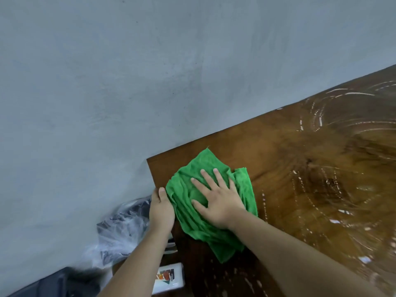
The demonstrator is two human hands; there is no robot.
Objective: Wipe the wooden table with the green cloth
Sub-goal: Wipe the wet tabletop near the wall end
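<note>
- At near-left corner of glossy brown wooden table (pixel 300 159): crumpled green microfibre cloth (pixel 205 217), pinned under right hand (pixel 218 200), fingers spread flat.
- Left hand (pixel 160 211): curled over table edge, touching cloth.
- Risk: cloth bunching, streaks missed.

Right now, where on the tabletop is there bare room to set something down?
Bare wood runs along the wall behind the green cloth, and across the wide streaked stretch of wooden table to its right. The near-left corner is crowded: right hand pressed flat on the cloth, left hand gripping the table's edge.
</note>
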